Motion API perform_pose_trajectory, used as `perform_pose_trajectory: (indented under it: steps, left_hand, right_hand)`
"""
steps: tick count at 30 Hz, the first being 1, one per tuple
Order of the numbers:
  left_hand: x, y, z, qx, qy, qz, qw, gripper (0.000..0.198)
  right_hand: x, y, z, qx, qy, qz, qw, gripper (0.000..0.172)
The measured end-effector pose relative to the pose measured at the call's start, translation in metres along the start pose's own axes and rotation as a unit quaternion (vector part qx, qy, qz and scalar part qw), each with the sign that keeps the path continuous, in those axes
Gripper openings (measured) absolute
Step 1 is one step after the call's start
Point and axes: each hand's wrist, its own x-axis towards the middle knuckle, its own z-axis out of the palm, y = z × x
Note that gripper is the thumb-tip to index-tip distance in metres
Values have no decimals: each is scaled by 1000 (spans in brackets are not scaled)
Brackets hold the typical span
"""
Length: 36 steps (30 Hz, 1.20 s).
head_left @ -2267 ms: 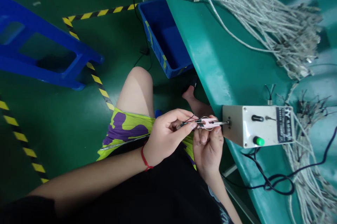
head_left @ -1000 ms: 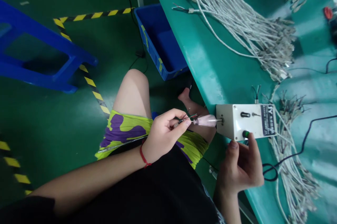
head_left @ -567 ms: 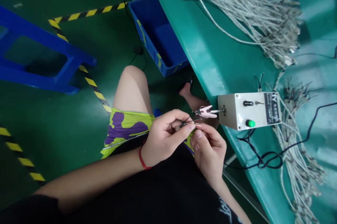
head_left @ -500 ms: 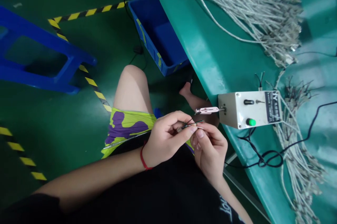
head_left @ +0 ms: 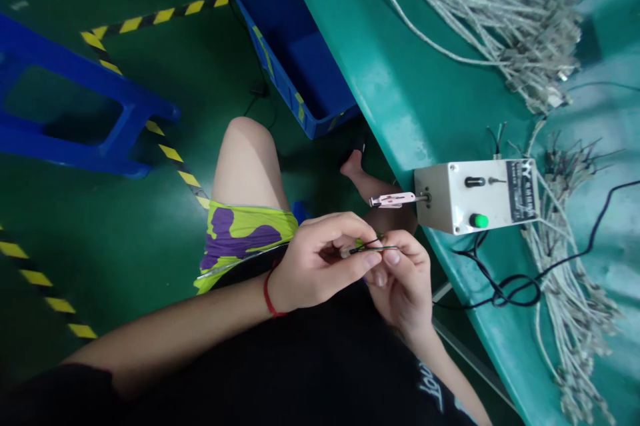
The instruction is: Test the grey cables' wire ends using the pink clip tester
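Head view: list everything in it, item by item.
bench: 1, green, right side
wire bundles: 2, grey, on bench
box: 1, white, on bench edge
clip: 1, pink, on box front
button: 1, green, on box
cable: 1, black, on bench
crate: 1, blue, on floor
stool: 1, blue, on floor, left
tape: 2 strips, yellow-black, on floor
wires: 1 bunch, black and green, between hands
shorts: 1 pair, green and purple, on legs
left hand: 1, pinching wires
right hand: 1, pinching wires

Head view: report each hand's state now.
Left hand: closed, pinching thin dark wires.
Right hand: closed, pinching the same wires.
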Motion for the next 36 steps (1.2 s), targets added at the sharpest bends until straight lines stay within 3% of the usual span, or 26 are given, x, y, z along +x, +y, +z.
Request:
perform_pose_trajectory:
  steps: [4,11,16,28,36]
  left_hand:
    - [4,0,-3,15,-52,27,998,5]
    - [3,4,-3,82,-15,43,996,5]
    - [5,5,-5,85,-2,76,993,8]
    - [8,3,-6,80,-1,83,993,10]
    - [6,-4,-4,35,47,-15,998,2]
  right_hand:
    - [4,-14,-1,-27,21,57,998,10]
    - [-5,-5,-5,-167,101,-118,974,6]
    - [-14,3,-9,-206,70,-190,957,16]
    - [-12,-1,-6,-202,63,-158,964,15]
    - [2,4,-2,-97,46,-87,990,9]
